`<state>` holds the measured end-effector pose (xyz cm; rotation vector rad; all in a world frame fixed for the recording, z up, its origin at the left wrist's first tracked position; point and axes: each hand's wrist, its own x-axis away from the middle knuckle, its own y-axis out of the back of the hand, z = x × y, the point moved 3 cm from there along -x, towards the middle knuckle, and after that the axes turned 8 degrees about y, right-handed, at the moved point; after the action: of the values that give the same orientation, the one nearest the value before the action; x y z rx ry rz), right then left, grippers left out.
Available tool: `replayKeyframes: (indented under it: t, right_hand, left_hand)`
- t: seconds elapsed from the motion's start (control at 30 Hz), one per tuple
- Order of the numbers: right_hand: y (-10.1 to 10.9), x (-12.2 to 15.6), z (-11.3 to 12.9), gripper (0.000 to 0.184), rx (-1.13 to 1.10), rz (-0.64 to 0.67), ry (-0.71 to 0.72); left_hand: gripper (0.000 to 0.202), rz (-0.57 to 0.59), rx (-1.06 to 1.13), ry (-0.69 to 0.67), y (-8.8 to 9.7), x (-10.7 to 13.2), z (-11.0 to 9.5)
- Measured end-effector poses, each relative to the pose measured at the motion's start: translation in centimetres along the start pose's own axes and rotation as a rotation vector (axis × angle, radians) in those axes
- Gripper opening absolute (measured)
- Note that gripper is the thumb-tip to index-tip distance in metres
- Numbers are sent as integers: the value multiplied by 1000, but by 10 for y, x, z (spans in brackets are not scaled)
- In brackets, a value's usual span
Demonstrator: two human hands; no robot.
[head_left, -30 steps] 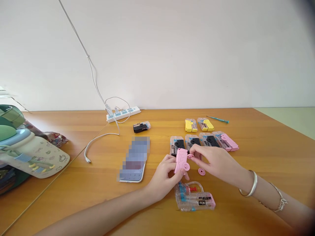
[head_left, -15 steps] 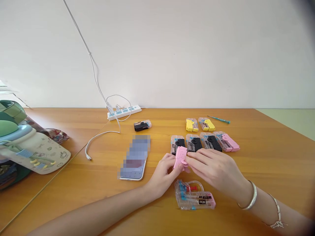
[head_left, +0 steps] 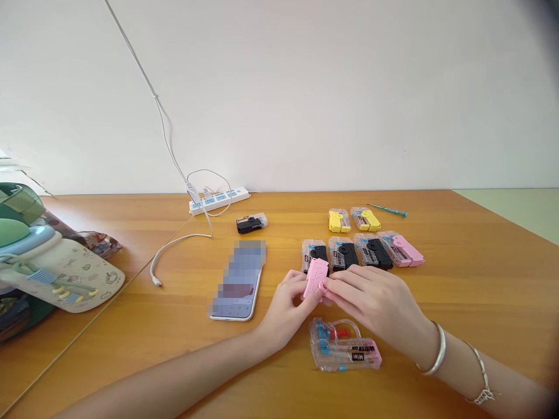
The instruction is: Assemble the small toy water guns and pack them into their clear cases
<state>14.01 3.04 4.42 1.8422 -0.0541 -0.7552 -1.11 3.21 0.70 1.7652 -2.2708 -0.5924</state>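
Note:
My left hand (head_left: 288, 305) and my right hand (head_left: 371, 299) meet over the wooden table (head_left: 458, 291), both closed on a small pink plastic shell piece (head_left: 315, 278) held upright between the fingertips. Just in front of them lies a clear mini water gun (head_left: 345, 347) with blue and red inner parts and a pink label end. Behind the hands stands a row of small toy guns: three black ones (head_left: 347, 254), a pink one (head_left: 402, 249), and two yellow ones (head_left: 353, 219) farther back.
A phone (head_left: 238, 282) lies left of my hands. Behind it sit another black toy gun (head_left: 251, 223), a white power strip (head_left: 218, 201) with cables, and a teal screwdriver (head_left: 388, 210). A bag and cup (head_left: 48, 267) crowd the left edge.
My right hand has come down over the pink piece and now covers the spot where a loose pink round cap lay on the table; both hands shifted slightly left.

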Motion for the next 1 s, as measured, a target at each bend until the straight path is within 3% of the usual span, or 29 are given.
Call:
replayKeyframes:
  t: [0.13,0.27,0.4,0.53,0.77,1.0]
  right_hand:
    - [-4,1,-3,21,-254,-9,-219]
    - [-10,3,-8,18,-573,83,-497]
    - [-16,1,-3,22,-986,116,-574]
    - [-24,1,3,27,-1281,66,-611]
    - [-31,5,6,29,-1432,17,-654]
    - [-35,5,4,30,-1401,14,-647]
  left_hand:
    - [37,-20,-23,4,0,-1,0]
    - [35,-30,-17,-12,0,0,-2]
    - [34,-37,-31,-31,1,1,-4]
    - [34,-34,-62,-59,0,2,-5]
    - [34,-25,-95,-68,0,2,-3]
    - [35,-47,-117,-67,0,2,-3]
